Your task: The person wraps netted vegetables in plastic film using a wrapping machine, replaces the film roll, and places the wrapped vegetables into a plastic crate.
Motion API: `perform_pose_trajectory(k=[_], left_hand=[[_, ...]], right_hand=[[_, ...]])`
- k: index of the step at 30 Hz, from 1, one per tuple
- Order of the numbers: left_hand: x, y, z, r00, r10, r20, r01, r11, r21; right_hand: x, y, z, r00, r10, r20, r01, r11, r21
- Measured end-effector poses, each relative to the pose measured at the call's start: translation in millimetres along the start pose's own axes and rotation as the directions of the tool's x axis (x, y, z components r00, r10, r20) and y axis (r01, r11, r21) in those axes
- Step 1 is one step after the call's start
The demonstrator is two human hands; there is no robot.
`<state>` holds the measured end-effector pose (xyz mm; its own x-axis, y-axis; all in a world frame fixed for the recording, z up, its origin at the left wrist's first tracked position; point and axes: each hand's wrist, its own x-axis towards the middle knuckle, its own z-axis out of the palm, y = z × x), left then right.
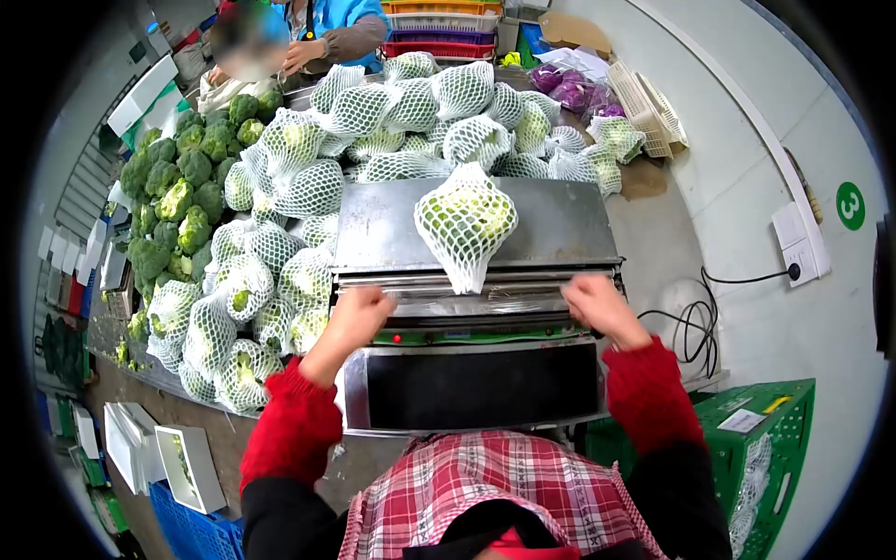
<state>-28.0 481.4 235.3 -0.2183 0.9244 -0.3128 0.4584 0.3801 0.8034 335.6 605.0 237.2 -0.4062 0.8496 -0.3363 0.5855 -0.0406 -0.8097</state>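
Note:
In the head view, a metal film-wrapping machine (560,219) stands in front of me. One broccoli head in a white foam net (467,219) lies on its top plate, the net's gathered tail pointing toward me. Below it, shiny clear plastic film (476,303) stretches across the machine's width. My left hand (360,315) is closed at the film's left end, and my right hand (600,304) is closed at its right end. Both hands are apart from the broccoli. The fingertips are partly hidden by the knuckles.
Netted broccoli (313,187) is piled left of and behind the machine, with bare broccoli (177,201) farther left. Across the table is another person (350,28). A green crate (770,448) stands at right, near a black cable (705,322). Purple cabbages (569,89) lie at the back.

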Motion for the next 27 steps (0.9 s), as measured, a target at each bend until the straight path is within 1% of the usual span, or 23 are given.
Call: perform_pose_trajectory(k=[1,2,3,4,5,6,7,8,9,10,11,12,13,14,15,16,18,19,21,22,23,25,27], left_hand=[[-26,-5,-14,0.977,0.138,0.161,-0.112,0.981,-0.161],[-61,7,-18,0.978,0.008,0.207,0.072,0.923,-0.377],[-84,5,-26,0.950,0.138,0.279,-0.025,0.927,-0.374],[-102,20,-29,0.946,0.079,0.314,0.164,0.719,-0.676],[-108,53,-41,0.949,0.174,0.264,0.089,0.655,-0.750],[-101,81,-49,0.912,0.396,0.104,-0.170,0.598,-0.783],[-76,97,-46,0.765,0.629,-0.136,-0.315,0.182,-0.931],[-35,107,-49,0.684,0.688,-0.244,-0.600,0.339,-0.725],[6,117,-52,0.585,0.733,-0.348,-0.808,0.485,-0.335],[46,127,-55,0.475,0.761,-0.442,-0.836,0.547,0.043],[85,122,-33,0.654,0.578,-0.489,-0.723,0.669,-0.176],[138,72,-27,0.884,0.357,-0.301,-0.370,0.929,0.013],[137,68,-14,0.931,0.311,-0.190,-0.290,0.948,0.132],[149,33,6,0.877,0.432,-0.211,-0.411,0.901,0.136],[143,33,2,0.918,0.385,-0.094,-0.385,0.923,0.017],[133,25,4,0.856,0.507,-0.101,-0.508,0.788,-0.347],[117,23,-8,0.797,0.598,0.078,-0.600,0.800,0.004],[113,26,-9,0.689,0.705,0.168,-0.713,0.620,0.328],[128,21,-2,0.475,0.875,0.096,-0.822,0.403,0.401],[132,26,0,0.385,0.921,0.055,-0.838,0.324,0.439],[131,28,-2,0.384,0.922,0.058,-0.838,0.321,0.442],[122,28,1,0.611,0.789,0.063,-0.781,0.588,0.208],[90,40,4,0.659,0.751,0.037,-0.749,0.651,0.122]], right_hand=[[-31,-13,-8,0.996,0.038,0.086,-0.054,0.980,0.189],[-65,-25,-13,0.983,0.056,0.176,-0.119,0.921,0.370],[-86,-29,-12,0.980,0.042,0.193,-0.135,0.854,0.502],[-96,-36,-13,0.978,0.019,0.206,-0.147,0.767,0.624],[-93,-58,-19,0.973,-0.203,0.113,0.061,0.692,0.719],[-84,-80,-22,0.920,-0.392,0.005,0.238,0.569,0.787],[-64,-99,-25,0.874,-0.473,-0.112,0.303,0.349,0.887],[-35,-122,-30,0.810,-0.530,-0.253,0.359,0.105,0.928],[4,-145,-26,0.821,-0.417,-0.390,0.477,0.126,0.870],[41,-152,-19,0.801,-0.295,-0.520,0.579,0.162,0.799],[91,-112,-5,0.810,-0.303,-0.501,0.586,0.444,0.678],[142,-67,10,0.817,-0.314,-0.483,0.549,0.680,0.487],[156,-38,20,0.893,-0.293,-0.340,0.434,0.757,0.488],[159,-20,28,0.944,-0.264,-0.199,0.328,0.822,0.466],[159,-17,31,0.911,-0.365,-0.190,0.411,0.785,0.464],[155,-15,36,0.883,-0.438,-0.170,0.463,0.751,0.470],[129,-35,27,0.903,-0.429,0.027,0.314,0.701,0.640],[132,-28,27,0.862,-0.506,0.032,0.410,0.734,0.541],[142,-28,27,0.804,-0.593,0.045,0.521,0.740,0.426],[144,-32,28,0.731,-0.682,-0.008,0.679,0.726,0.110],[141,-37,29,0.642,-0.766,-0.023,0.744,0.630,-0.221],[128,-51,17,0.699,-0.715,0.027,0.713,0.693,-0.109],[102,-65,6,0.741,-0.660,0.125,0.666,0.746,-0.009]])
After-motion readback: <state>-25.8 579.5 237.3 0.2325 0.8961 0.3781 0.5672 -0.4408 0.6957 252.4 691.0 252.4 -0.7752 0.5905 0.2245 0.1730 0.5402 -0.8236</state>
